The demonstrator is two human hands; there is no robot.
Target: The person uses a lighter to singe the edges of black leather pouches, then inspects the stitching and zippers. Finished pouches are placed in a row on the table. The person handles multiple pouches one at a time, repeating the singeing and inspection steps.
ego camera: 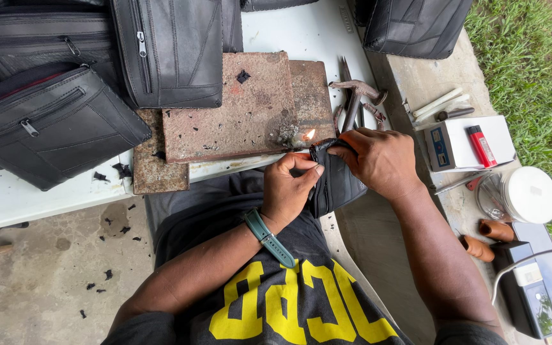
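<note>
We hold a small black leather piece [337,182] at the near edge of the white surface [301,32], its top corner just beside a small flame [308,134] on the reddish stone slab [237,108]. Our left hand [289,188] is curled shut, pinching its left edge; our right hand [378,160] closes over its top fold. It looks light, soft and pliable, best gripped by the edges, well away from the flame. Finished black bags [97,70] lie beyond, a red lighter [480,145] to the right.

Matt black leather pouch [335,182]; rough, rusty metal plate [237,108].
</note>
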